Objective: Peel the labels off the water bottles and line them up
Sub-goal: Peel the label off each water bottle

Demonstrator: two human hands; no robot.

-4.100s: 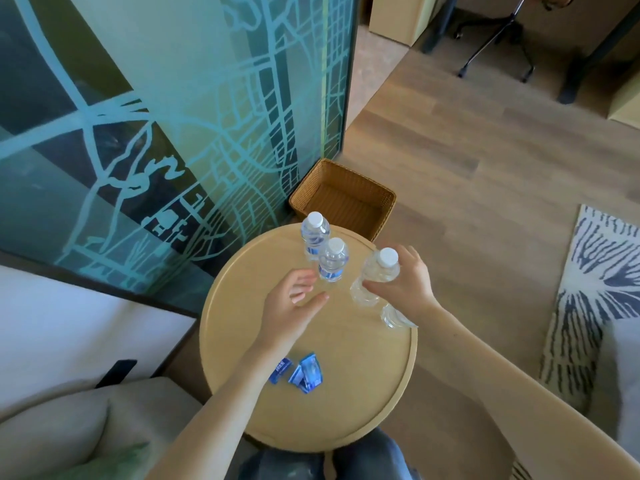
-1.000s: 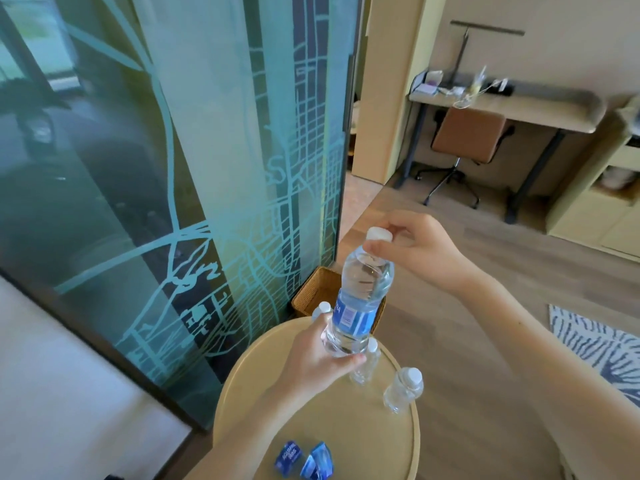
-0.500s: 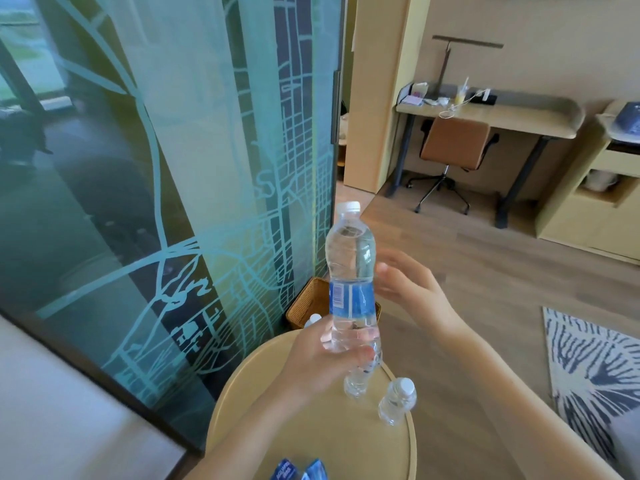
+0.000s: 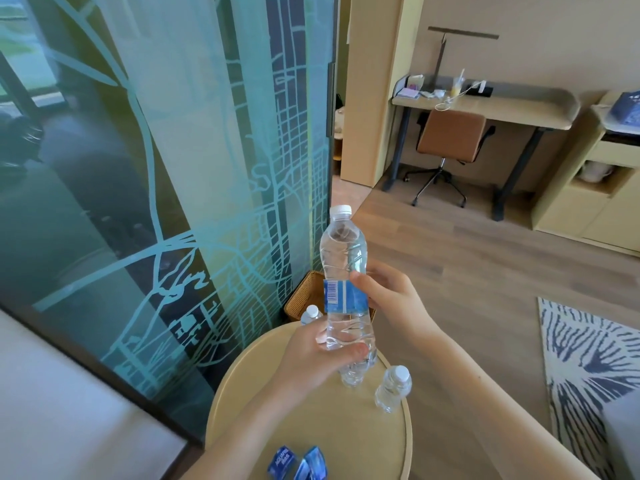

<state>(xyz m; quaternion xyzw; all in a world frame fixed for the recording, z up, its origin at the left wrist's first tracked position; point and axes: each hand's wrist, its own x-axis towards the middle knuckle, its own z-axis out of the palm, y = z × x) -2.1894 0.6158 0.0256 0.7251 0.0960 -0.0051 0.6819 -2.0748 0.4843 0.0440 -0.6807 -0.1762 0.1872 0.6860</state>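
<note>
Right hand (image 4: 391, 299) has come down from the cap to the blue label (image 4: 344, 296): thumb on its right edge, fingers curled behind the bottle (image 4: 341, 251). We judge the peel is about to start. Left hand (image 4: 322, 351) grips the lower body and holds the bottle upright above the round wooden table (image 4: 346, 438). Clear ribbed plastic, glossy film label. Two peeled labels (image 4: 298, 464) lie crumpled at the near rim

Bottle (image 4: 343, 252) upright in left hand (image 4: 311, 356)
</note>
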